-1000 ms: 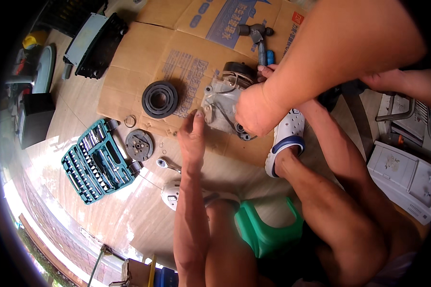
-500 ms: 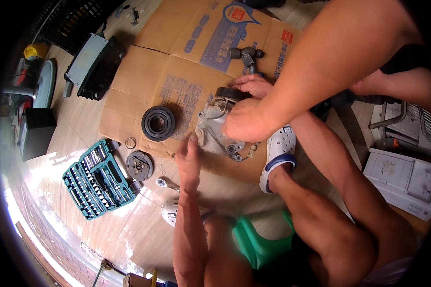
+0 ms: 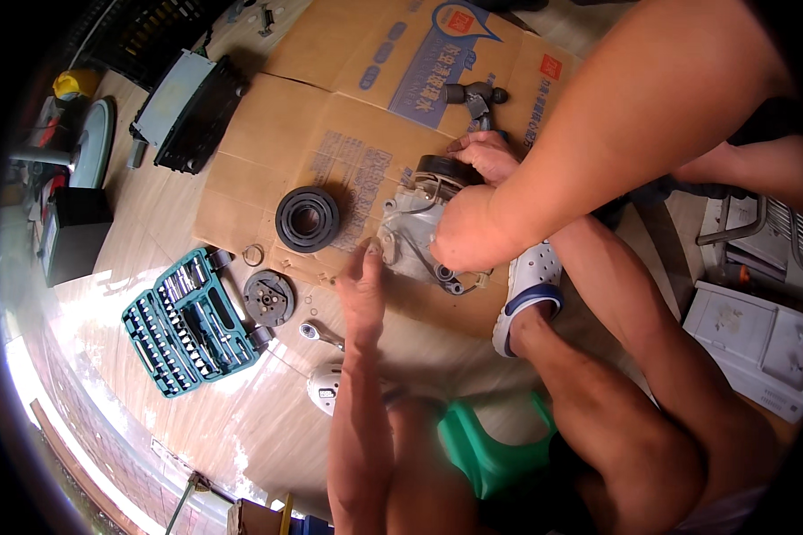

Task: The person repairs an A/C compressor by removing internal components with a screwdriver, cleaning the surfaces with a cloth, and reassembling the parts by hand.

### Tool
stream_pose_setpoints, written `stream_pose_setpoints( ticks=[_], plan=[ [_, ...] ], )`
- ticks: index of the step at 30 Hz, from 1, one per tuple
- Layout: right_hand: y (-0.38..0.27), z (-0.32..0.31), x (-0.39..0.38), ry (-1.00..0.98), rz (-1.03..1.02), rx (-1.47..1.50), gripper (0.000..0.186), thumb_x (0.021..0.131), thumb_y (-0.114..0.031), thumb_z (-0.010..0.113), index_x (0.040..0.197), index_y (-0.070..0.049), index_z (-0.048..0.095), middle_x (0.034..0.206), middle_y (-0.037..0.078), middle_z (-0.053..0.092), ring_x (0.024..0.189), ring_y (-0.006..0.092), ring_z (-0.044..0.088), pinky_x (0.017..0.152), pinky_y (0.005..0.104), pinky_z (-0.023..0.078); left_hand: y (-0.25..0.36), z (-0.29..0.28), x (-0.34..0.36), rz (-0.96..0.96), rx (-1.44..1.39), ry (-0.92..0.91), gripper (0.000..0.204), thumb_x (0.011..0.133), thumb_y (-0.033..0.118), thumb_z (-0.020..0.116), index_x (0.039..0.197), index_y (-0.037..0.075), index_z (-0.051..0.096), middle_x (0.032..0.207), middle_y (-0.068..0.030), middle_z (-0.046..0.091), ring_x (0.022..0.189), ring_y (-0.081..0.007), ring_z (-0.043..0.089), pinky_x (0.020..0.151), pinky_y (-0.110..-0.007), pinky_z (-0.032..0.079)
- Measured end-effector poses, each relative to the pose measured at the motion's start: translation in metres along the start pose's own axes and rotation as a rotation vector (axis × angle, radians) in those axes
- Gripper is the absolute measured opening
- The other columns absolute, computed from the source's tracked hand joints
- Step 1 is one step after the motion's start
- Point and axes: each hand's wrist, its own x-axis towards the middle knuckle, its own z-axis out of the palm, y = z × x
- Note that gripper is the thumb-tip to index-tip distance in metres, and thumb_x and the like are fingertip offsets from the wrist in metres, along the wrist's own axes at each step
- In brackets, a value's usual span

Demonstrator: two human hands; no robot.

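A grey metal car air-conditioning compressor [image 3: 412, 232], with a black round part [image 3: 444, 168] at its far end, lies on flattened cardboard [image 3: 263, 160]. My left hand [image 3: 363, 281] grips its near left end with thumb and fingers. Passing beneath another person's arm [image 3: 633, 98], my right arm reaches up. My right hand [image 3: 488, 158] holds the black part's rim, fingertips partly hidden. The other person's hand [image 3: 475, 227] presses on the compressor body, covering its right side. A black grooved pulley [image 3: 308, 219] lies flat to the left.
A green socket set case [image 3: 192, 321] lies open at the left, near a round clutch plate [image 3: 269, 298], a metal ring [image 3: 252, 256] and a ratchet [image 3: 319, 333]. Beyond the compressor rests a hammer [image 3: 477, 95]. My shod foot [image 3: 533, 276] stands close by, right of it.
The whole view has shifted slightly, so everything sits a little further right and higher. Both my hands and the other person's hand stay at the compressor.
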Motion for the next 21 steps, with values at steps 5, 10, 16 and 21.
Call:
stream_pose_setpoints(
  ticks=[5, 10, 16, 21],
  plan=[
    [-0.023, 0.012, -0.029, -0.094, 0.015, -0.015, 0.021, 0.093, -0.006, 0.069, 0.111, 0.003, 0.073, 0.101, 0.009, 0.074, 0.095, 0.0175, 0.069, 0.085, 0.0321, 0.054, -0.002, -0.004, 0.000, 0.034, 0.016, 0.002, 0.053, 0.101, 0.038, 0.064, 0.130, -0.007, 0.067, 0.105, -0.0098, 0.069, 0.096, -0.0162, 0.060, 0.089, -0.031, 0.047],
    [-0.023, 0.004, -0.052, 0.104, -0.072, -0.180, 0.031, 0.098, -0.021, 0.071, 0.122, -0.003, 0.070, 0.109, 0.006, 0.072, 0.100, 0.0175, 0.068, 0.087, 0.0340, 0.054, -0.001, 0.000, -0.001, 0.056, -0.054, -0.025, 0.050, 0.104, 0.040, 0.065, 0.125, -0.005, 0.069, 0.087, 0.0047, 0.059, 0.078, -0.0061, 0.048, 0.073, -0.023, 0.041],
    [-0.011, -0.002, -0.042, -0.066, 0.023, -0.003, 0.037, 0.101, -0.026, 0.069, 0.130, -0.003, 0.066, 0.119, 0.007, 0.069, 0.105, 0.0166, 0.067, 0.088, 0.0332, 0.054, 0.003, -0.005, -0.002, 0.009, -0.017, -0.043, 0.060, 0.100, 0.041, 0.067, 0.133, -0.009, 0.064, 0.111, -0.0168, 0.074, 0.103, -0.0188, 0.065, 0.095, -0.032, 0.050],
    [0.002, -0.025, -0.016, -0.092, -0.117, -0.202, 0.033, 0.102, -0.024, 0.068, 0.126, 0.000, 0.068, 0.115, 0.006, 0.070, 0.106, 0.0144, 0.065, 0.090, 0.0309, 0.053, 0.007, 0.001, -0.002, 0.039, -0.026, -0.019, 0.058, 0.101, 0.040, 0.067, 0.133, -0.009, 0.064, 0.112, -0.0166, 0.074, 0.103, -0.0184, 0.065, 0.094, -0.032, 0.050]
  ],
)
